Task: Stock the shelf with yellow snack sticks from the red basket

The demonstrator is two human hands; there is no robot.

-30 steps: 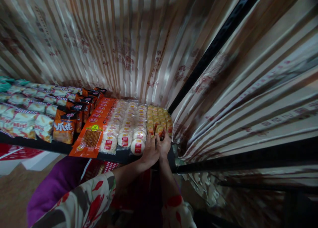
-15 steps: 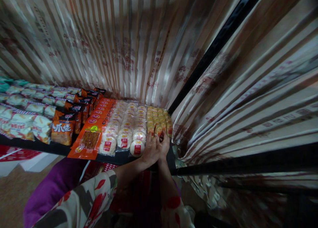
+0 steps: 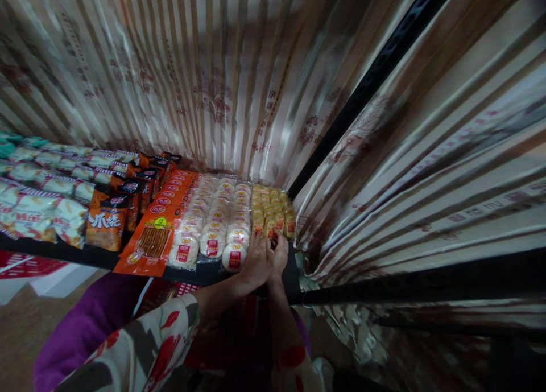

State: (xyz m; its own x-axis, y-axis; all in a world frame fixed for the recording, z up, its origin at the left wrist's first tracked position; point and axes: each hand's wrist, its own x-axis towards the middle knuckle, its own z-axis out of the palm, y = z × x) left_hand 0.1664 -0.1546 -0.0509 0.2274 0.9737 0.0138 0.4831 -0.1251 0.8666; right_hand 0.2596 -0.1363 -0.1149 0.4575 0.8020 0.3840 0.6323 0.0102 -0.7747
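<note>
My left hand (image 3: 256, 262) and my right hand (image 3: 279, 255) are pressed together at the front right of a dark shelf (image 3: 205, 272). Both touch the front packets of several rows of small yellow snack packets (image 3: 273, 210). The fingers curl around a packet at the front of the row, but the hands hide it. Rows of round white cakes with red labels (image 3: 217, 227) lie just left of my left hand.
Further left lie flat orange packets (image 3: 153, 238), dark orange bags (image 3: 106, 221) and pale wrapped snacks (image 3: 38, 204). A striped shiny curtain (image 3: 191, 79) backs the shelf, with a black post (image 3: 367, 79) and more curtain to the right. A purple garment (image 3: 85, 335) is at lower left.
Both hands have shifted slightly down and closer together at the front of the yellow packets. The view has drifted a little.
</note>
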